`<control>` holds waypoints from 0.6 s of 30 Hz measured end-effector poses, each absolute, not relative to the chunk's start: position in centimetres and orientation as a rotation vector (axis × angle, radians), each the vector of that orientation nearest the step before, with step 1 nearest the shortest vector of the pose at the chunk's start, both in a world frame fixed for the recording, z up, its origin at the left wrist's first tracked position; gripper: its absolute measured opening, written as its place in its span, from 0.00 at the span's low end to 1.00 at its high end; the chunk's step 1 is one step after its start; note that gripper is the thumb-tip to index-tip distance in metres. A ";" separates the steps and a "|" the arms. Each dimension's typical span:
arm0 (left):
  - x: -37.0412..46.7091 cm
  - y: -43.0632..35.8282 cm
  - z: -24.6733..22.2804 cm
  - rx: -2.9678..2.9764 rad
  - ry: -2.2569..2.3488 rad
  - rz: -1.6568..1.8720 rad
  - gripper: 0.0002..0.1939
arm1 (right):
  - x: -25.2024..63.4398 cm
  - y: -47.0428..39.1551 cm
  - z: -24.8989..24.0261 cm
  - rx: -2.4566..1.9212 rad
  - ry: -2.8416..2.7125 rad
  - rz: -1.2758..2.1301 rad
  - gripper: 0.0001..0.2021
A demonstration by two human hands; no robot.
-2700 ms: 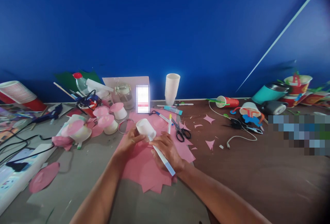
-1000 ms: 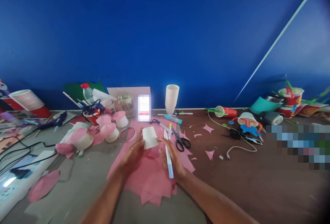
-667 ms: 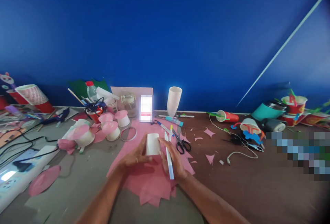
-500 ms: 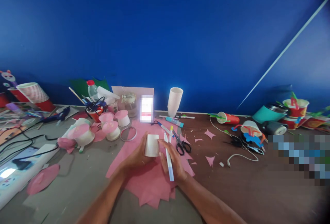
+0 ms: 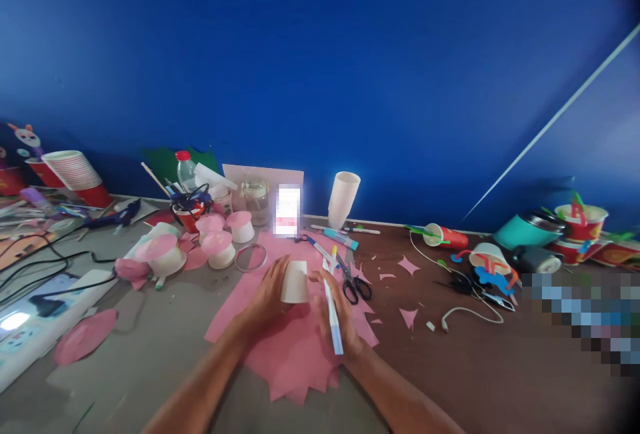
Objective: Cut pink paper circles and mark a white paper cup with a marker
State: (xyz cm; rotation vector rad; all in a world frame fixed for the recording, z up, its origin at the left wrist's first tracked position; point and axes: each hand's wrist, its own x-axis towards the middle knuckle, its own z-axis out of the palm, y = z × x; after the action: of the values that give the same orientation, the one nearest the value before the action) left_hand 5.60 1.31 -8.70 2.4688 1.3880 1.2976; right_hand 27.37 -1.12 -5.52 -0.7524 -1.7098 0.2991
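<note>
My left hand [image 5: 269, 293] is closed around the side of a small white paper cup [image 5: 295, 283], its wider end toward me. In my right hand [image 5: 344, 317] lies a white marker [image 5: 332, 314] with a light blue end, slanting down toward my wrist. A small gap separates the right fingertips from the cup. Beneath both hands spread overlapping pink paper sheets [image 5: 287, 371] with jagged edges. Black-handled scissors [image 5: 357, 289] rest just right of my right hand. Behind the cup stands a bright phone-shaped screen [image 5: 287, 211], its content blurred out.
At left, several white cups topped with pink discs [image 5: 219, 251] stand near a roll of tape [image 5: 251, 257]. A white cup stack [image 5: 343, 197] rises by the blue wall. Pink scraps [image 5: 409, 265], a white cable [image 5: 473, 307] and a teal tumbler [image 5: 527, 231] lie at right.
My right hand has drawn slightly right, away from the cup, still holding the marker. The left hand keeps its hold on the cup. The camera view has shifted a little.
</note>
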 end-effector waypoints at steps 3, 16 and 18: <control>5.7 1.5 -9.1 2.451 1.445 1.361 0.43 | 27.6 -1.5 -4.7 -0.710 -1.684 0.351 0.24; 6.6 1.6 -8.7 2.526 1.440 1.471 0.34 | 27.0 -1.9 -4.5 -0.809 -1.475 0.640 0.17; 6.6 1.6 -8.7 2.527 1.414 1.469 0.34 | 26.8 -1.9 -4.7 -0.807 -1.461 0.661 0.17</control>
State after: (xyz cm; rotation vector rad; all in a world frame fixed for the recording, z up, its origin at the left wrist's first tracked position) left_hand 6.59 1.57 -8.70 2.5269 1.4144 1.4690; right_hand 26.83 -1.87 -4.65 -0.8073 -1.4611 0.6614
